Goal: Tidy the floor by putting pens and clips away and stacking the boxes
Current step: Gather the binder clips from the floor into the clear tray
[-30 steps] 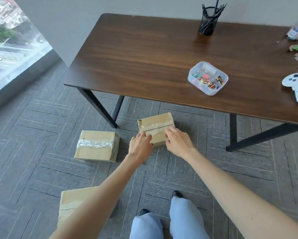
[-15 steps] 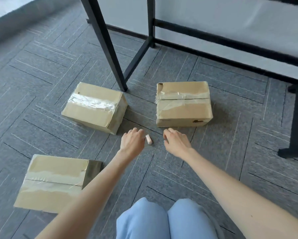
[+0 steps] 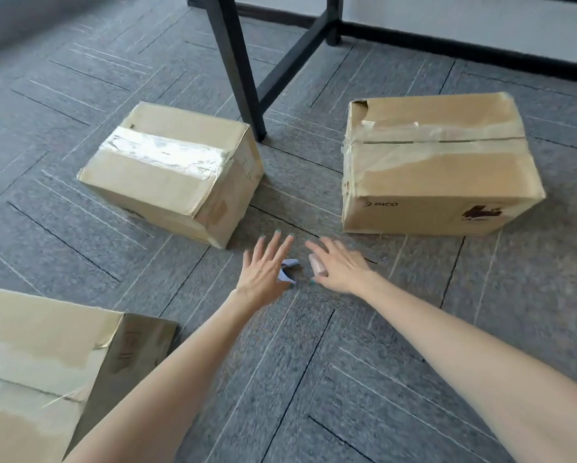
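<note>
Three taped cardboard boxes sit apart on the grey carpet: one at the left, one at the right, and one at the near left corner. Two small clips lie on the carpet between my hands, a lilac clip and a pink clip. My left hand is low over the floor with fingers spread, its thumb beside the lilac clip. My right hand reaches in with fingers extended, and the pink clip lies between its thumb and index finger. Neither hand's fingers are closed on a clip.
A black metal table leg with a slanted brace stands on the carpet between the two far boxes. A black floor bar runs along the white wall behind. Carpet tiles stretch to the right of my right arm.
The view has dropped closer to the floor. Both hands went from curled to spread fingers around the clips, and the lilac clip now shows beside the left thumb.
</note>
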`<action>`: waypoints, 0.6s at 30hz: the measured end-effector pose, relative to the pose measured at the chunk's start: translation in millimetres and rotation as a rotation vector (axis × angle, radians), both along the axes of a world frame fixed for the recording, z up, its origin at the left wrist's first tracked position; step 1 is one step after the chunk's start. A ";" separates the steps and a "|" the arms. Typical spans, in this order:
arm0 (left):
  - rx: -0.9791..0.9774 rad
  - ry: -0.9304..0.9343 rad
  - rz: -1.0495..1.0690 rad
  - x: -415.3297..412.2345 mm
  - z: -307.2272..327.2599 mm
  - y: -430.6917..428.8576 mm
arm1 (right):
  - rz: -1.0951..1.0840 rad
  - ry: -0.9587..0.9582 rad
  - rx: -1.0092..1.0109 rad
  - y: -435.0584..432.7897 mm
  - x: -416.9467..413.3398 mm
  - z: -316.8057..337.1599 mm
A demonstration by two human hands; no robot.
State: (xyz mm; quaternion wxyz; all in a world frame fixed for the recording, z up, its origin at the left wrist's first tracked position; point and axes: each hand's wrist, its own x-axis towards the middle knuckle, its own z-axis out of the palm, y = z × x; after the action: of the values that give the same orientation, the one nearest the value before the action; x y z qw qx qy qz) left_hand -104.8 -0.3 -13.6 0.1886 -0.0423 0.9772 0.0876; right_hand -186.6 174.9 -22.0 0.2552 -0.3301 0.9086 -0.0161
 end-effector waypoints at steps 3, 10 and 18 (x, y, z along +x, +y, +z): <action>-0.001 0.073 -0.023 -5.8 -24.4 1.2 | 0.016 0.098 -0.040 -2.7 3.2 -20.2; 0.085 0.130 0.079 -12.9 3.3 5.5 | -0.111 0.007 -0.234 8.7 2.7 6.8; 0.170 0.133 0.138 -34.1 209.2 24.2 | -0.270 -0.001 -0.333 20.8 -2.8 211.2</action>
State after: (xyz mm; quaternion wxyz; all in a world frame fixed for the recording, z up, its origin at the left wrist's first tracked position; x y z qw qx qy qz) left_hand -138.9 23.9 195.6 0.1198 -0.0875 0.9714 0.1853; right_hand -189.4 195.7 189.2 0.1931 -0.2430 0.9293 -0.2000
